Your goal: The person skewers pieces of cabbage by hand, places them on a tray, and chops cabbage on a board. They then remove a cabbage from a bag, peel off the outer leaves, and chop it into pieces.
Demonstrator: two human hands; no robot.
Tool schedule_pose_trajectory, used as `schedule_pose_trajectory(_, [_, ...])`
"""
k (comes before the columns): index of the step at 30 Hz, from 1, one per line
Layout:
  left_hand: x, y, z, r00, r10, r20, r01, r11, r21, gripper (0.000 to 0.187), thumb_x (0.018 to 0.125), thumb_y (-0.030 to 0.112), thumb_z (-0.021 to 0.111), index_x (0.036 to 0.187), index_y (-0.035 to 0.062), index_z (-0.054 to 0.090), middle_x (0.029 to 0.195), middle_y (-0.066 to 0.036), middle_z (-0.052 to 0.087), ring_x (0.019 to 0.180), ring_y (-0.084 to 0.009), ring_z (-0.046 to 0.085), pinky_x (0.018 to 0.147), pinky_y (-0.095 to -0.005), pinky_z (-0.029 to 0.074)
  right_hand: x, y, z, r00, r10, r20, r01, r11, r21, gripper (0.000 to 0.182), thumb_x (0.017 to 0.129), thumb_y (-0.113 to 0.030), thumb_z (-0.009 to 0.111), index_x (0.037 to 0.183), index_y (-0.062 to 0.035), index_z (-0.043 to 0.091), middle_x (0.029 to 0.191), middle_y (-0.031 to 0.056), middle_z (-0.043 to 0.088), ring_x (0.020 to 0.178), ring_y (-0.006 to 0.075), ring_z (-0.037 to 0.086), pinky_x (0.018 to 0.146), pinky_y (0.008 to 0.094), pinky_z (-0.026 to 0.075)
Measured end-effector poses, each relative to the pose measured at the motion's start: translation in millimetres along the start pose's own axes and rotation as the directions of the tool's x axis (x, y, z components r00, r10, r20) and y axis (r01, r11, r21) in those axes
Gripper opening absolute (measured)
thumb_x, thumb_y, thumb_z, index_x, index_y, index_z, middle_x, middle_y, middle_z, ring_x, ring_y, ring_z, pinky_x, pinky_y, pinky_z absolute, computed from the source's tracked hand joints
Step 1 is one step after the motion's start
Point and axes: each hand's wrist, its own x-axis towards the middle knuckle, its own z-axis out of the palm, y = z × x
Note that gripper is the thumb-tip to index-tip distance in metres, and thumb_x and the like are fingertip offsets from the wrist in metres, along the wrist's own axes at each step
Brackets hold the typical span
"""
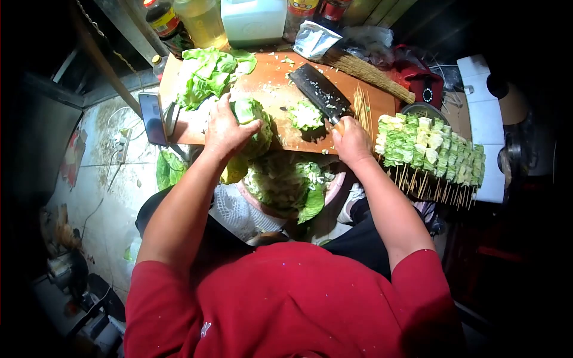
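My left hand (228,128) grips a green cabbage head (256,140) at the front edge of the wooden cutting board (277,68), its thumb across the top. My right hand (352,142) is closed round the handle of a cleaver (319,89), whose broad dark blade lies over the board, dotted with pale bits. A cut piece of cabbage (305,115) sits between the cabbage head and the cleaver. Loose cabbage leaves (206,74) are piled at the board's far left. Below the board, a tub (335,190) holds leaves and shreds.
Many skewers of cabbage (427,143) are stacked at the right, near bare bamboo sticks (362,107). A straw brush (370,73) lies along the back right. Bottles and a white jug (253,22) stand behind the board. A phone (153,118) leans at the left.
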Motion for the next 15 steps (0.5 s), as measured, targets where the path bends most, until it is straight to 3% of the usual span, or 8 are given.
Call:
schedule_pose_trajectory(2, [4,-5,4,0.990,-0.056,0.127,0.055,0.998,0.009,0.095,0.067,0.050,0.076,0.138,0.0030,0.034,0.133,-0.025,0.040,0.124,-0.0387,0.042,0.105,-0.0429,0.036,13,6,6,1.000,0.020,0.003,-0.020,1.000,-0.003,0.028,0.081,-0.022,0.064,0.104,-0.0073,0.056,0.100,0.0158,0.061,0.090,0.0355,0.062,0.079,0.0450,0.050])
schedule_pose_trajectory(7, [3,8,-5,0.985,-0.114,0.126,0.114,0.993,0.011,0.096,0.068,0.049,0.077,0.138,-0.0029,0.036,0.136,-0.026,0.042,0.130,-0.0365,0.038,0.107,-0.0410,0.033,23,-3,1,0.995,0.096,0.021,-0.094,0.994,-0.063,0.038,0.079,-0.018,0.066,0.115,-0.0093,0.056,0.113,0.0153,0.054,0.106,0.0325,0.055,0.089,0.0431,0.047])
schedule_pose_trajectory(8, [3,11,-8,0.981,-0.125,0.147,0.127,0.992,-0.003,0.096,0.068,0.049,0.077,0.138,-0.0027,0.037,0.135,-0.027,0.043,0.128,-0.0369,0.040,0.107,-0.0411,0.034,27,-3,7,1.000,0.011,0.026,-0.010,0.999,-0.032,0.042,0.078,-0.016,0.065,0.118,-0.0101,0.055,0.118,0.0132,0.050,0.115,0.0313,0.048,0.095,0.0426,0.043])
schedule_pose_trajectory(9, [3,13,-10,0.976,-0.136,0.168,0.141,0.990,-0.018,0.095,0.068,0.049,0.077,0.137,-0.0024,0.038,0.133,-0.027,0.044,0.127,-0.0373,0.042,0.106,-0.0411,0.035,27,-11,4,1.000,0.011,0.030,-0.010,0.999,-0.031,0.042,0.078,-0.016,0.065,0.118,-0.0101,0.055,0.118,0.0132,0.050,0.115,0.0313,0.048,0.095,0.0426,0.043])
schedule_pose_trajectory(11, [5,15,-12,0.975,-0.135,0.179,0.141,0.990,-0.021,0.094,0.068,0.048,0.078,0.137,-0.0019,0.038,0.132,-0.027,0.045,0.125,-0.0376,0.044,0.105,-0.0412,0.036,23,-39,-2,0.944,-0.316,0.093,0.318,0.948,0.000,0.051,0.075,-0.012,0.064,0.125,-0.0101,0.052,0.121,0.0148,0.051,0.118,0.0321,0.047,0.099,0.0415,0.040])
schedule_pose_trajectory(13, [5,12,-12,0.973,-0.132,0.188,0.139,0.990,-0.022,0.093,0.068,0.046,0.078,0.137,-0.0013,0.039,0.132,-0.027,0.047,0.123,-0.0380,0.046,0.104,-0.0412,0.037,17,-48,18,0.936,-0.318,0.153,0.321,0.947,0.002,0.054,0.076,-0.016,0.062,0.129,-0.0151,0.051,0.135,0.0110,0.043,0.126,0.0316,0.039,0.105,0.0431,0.034])
schedule_pose_trajectory(15, [4,6,-7,0.991,-0.051,0.123,0.052,0.999,-0.009,0.090,0.065,0.040,0.080,0.136,0.0033,0.039,0.123,-0.028,0.052,0.116,-0.0392,0.052,0.099,-0.0410,0.043,16,-50,28,0.934,-0.310,0.176,0.309,0.951,0.035,0.057,0.076,-0.016,0.061,0.132,-0.0171,0.050,0.139,0.0118,0.041,0.126,0.0315,0.040,0.107,0.0437,0.033])
